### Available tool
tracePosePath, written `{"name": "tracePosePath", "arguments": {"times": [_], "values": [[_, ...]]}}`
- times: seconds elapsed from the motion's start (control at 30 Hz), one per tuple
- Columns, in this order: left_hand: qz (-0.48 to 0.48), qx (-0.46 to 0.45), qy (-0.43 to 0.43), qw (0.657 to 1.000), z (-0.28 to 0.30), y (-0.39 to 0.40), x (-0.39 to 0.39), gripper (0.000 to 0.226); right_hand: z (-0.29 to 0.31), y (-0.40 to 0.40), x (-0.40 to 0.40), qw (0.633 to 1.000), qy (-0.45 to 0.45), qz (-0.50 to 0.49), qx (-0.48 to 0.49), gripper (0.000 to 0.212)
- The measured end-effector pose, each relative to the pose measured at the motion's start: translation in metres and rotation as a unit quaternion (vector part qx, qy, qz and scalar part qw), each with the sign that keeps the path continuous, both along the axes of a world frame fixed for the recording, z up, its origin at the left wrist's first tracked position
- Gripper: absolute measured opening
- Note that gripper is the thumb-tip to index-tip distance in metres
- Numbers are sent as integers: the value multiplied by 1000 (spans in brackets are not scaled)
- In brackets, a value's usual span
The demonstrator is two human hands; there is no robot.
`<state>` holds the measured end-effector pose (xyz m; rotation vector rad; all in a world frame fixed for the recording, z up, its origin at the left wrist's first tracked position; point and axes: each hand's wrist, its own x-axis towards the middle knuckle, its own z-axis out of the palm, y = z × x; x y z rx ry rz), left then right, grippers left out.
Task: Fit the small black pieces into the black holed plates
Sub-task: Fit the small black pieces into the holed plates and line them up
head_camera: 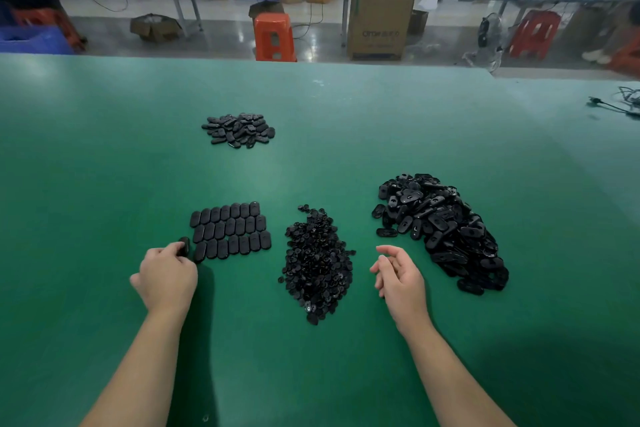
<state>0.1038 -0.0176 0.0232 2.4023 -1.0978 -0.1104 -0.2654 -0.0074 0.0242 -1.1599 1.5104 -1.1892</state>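
A heap of small black pieces (317, 263) lies in the middle of the green table (104, 149). To its right is a bigger heap of black holed plates (440, 229). Left of the small pieces, oval black plates lie side by side in three neat rows (230, 230). My left hand (168, 276) pinches one black oval plate (184, 245) at the left end of the lowest row. My right hand (398, 274) hovers between the two heaps, fingers loosely curled, holding nothing.
A smaller pile of black oval plates (239, 130) lies farther back on the table. A black cable (616, 104) sits at the far right edge. Beyond the table stand orange stools (275, 36), a cardboard box (379, 22) and another bench.
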Motion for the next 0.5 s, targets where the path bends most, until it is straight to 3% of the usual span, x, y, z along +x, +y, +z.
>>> {"name": "tracePosePath", "arguments": {"times": [0.37,0.5], "values": [[-6,49,-20,999,5,-15,9,41,1,0,2,1000,8,0,-2,19],[-18,-15,-2,1000,7,-16,4,41,0,0,2,1000,10,3,-3,18]]}}
